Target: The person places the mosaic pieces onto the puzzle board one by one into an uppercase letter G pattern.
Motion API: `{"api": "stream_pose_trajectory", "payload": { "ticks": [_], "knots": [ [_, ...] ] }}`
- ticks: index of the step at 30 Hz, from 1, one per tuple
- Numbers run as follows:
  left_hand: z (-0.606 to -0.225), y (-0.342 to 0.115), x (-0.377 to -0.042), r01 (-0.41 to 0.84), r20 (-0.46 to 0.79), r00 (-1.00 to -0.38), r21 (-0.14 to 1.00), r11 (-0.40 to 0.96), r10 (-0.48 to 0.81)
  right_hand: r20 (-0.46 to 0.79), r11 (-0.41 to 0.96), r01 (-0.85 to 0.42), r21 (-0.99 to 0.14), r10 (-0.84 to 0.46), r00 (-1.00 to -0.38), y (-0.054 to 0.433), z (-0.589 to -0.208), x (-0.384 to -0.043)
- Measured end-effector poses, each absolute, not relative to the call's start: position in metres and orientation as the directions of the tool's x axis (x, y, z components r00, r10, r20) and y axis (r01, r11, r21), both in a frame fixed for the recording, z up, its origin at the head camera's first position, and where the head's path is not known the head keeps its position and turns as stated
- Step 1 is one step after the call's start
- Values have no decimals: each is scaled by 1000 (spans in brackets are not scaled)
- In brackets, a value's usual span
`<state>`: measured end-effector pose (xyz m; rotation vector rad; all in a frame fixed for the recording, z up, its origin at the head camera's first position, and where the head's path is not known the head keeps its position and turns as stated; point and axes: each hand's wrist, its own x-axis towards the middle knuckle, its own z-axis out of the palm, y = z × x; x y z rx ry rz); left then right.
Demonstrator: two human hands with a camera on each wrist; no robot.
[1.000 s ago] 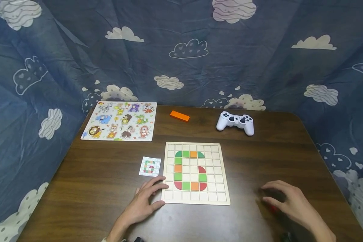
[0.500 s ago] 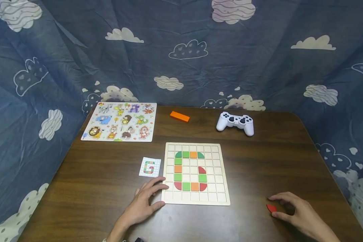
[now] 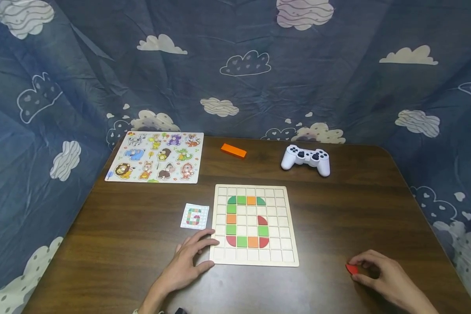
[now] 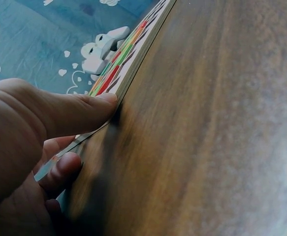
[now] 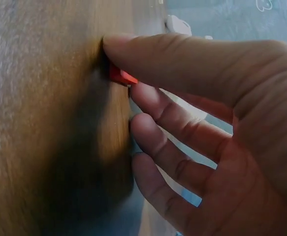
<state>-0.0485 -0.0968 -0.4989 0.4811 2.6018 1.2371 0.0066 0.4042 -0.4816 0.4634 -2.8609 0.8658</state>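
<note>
The wooden grid board (image 3: 276,256) lies mid-table, with green, orange and red tiles set in its squares as a G-like outline. My left hand (image 3: 182,264) rests at its near left corner, fingertips over the left edge. In the left wrist view the thumb (image 4: 79,112) touches the board's side. To the right, my right hand (image 3: 386,277) is down on the table, with a red quarter-round tile (image 3: 352,269) between thumb and index finger. The right wrist view shows part of that red tile (image 5: 121,75), partly hidden by the thumb.
A small pattern card (image 3: 194,216) with a coloured G sits left of the board. Farther back are an animal puzzle board (image 3: 151,168), an orange block (image 3: 233,151) and a white game controller (image 3: 305,159). A blue cloud-print curtain (image 3: 243,113) hangs behind the table.
My right hand has moved slightly nearer and right, down to the red tile, and its thumb and index finger have closed on it. The left hand has stayed at the board.
</note>
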Motion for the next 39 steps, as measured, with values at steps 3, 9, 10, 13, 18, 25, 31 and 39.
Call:
{"api": "stream_pose_trajectory", "payload": {
  "ticks": [3, 9, 10, 13, 18, 25, 31, 39],
  "knots": [
    [-499, -97, -48, 201, -55, -921, 781, 592, 385, 204, 788, -334, -518, -266, -942, 403, -483, 5],
    [-500, -98, -48, 218, -39, -920, 777, 591, 390, 202, 771, -353, -529, -290, -935, 402, -484, 3],
    [-500, -98, -48, 219, -38, -920, 776, 591, 391, 193, 774, -347, -529, -289, -938, 401, -484, 2],
    [-500, -98, -48, 217, -41, -920, 775, 593, 390, 196, 779, -351, -519, -292, -936, 399, -483, 1],
    [-500, -98, -48, 209, -47, -921, 777, 593, 387, 201, 772, -369, -518, -310, -929, 390, -479, -6],
    [-499, -98, -48, 207, -50, -922, 774, 598, 384, 217, 741, -421, -523, -362, -907, 368, -472, -21],
    [-498, -96, -48, 212, -49, -919, 774, 596, 391, 163, 755, -395, -524, -367, -916, 342, -466, -36],
    [-497, -96, -49, 208, -55, -919, 774, 599, 390, 148, 755, -407, -514, -389, -909, 310, -465, -58]
  ]
}}
